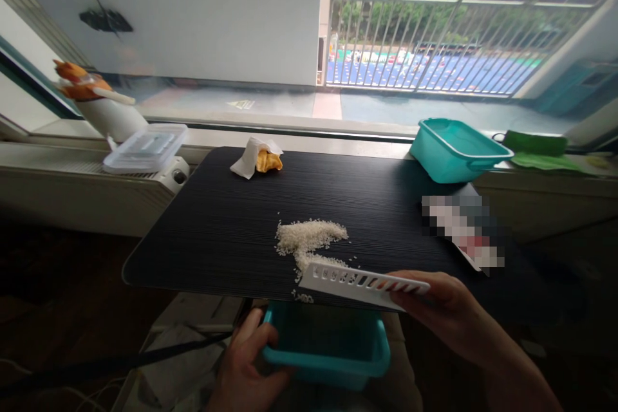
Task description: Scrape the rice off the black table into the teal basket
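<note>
My right hand (447, 312) grips a white slotted plastic scraper (360, 281), which lies flat on the black table (217, 225) near its front edge. A loose pile of white rice (309, 238) sits just beyond the scraper, and a few grains lie at the table's rim. My left hand (251, 364) holds the left rim of a teal plastic basin (333, 347) below the table's front edge, under the scraper.
A second teal basin (456, 149) stands at the table's back right. A crumpled white tissue with something orange (258, 158) lies at the back. A clear plastic lid (145, 148) and a white bottle (103, 109) rest on the left sill. A blurred packet (463, 228) lies at right.
</note>
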Available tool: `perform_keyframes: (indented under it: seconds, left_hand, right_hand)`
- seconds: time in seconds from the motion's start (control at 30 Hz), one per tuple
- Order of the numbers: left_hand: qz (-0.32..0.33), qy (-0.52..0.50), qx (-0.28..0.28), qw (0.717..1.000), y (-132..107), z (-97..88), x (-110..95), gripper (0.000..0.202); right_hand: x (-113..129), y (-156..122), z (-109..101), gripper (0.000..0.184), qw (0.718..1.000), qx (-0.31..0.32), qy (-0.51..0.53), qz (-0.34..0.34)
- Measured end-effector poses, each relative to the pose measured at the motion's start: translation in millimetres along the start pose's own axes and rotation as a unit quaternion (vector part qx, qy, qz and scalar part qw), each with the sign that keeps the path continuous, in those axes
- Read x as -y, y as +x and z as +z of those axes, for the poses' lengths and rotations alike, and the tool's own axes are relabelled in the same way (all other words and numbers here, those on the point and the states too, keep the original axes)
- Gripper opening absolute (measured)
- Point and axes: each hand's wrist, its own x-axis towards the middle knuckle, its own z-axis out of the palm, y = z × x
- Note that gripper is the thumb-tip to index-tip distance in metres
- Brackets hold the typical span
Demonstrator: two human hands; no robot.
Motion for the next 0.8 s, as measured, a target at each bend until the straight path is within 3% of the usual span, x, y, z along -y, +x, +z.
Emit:
perform_keyframes:
  seconds: [0.13,0.27,0.53,0.8]
  left_hand:
    - [-0.003,0.001,-0.008,1.0,0,0.3,0,0.014]
    - [0.014,-0.009,0.008,1.0,0,-0.6,5,0.014]
    - [-0.014,0.005,0.006,1.0,-4,-1.8,-1,0.014]
    - [0.049,0.035,0.028,0.998,-9,-13.9,-2,0.016]
  right_hand:
    - [4,7,6,0.023,1.0,-0.017,0.002,-0.005]
    - [5,9,11,0.027,1.0,0.021,0.003,0.002]
    - [-1,-10,-1,0.024,0.999,0.021,0.021,0.021]
    - [-11,-16,3,0.026,0.997,-0.014,0.069,0.024]
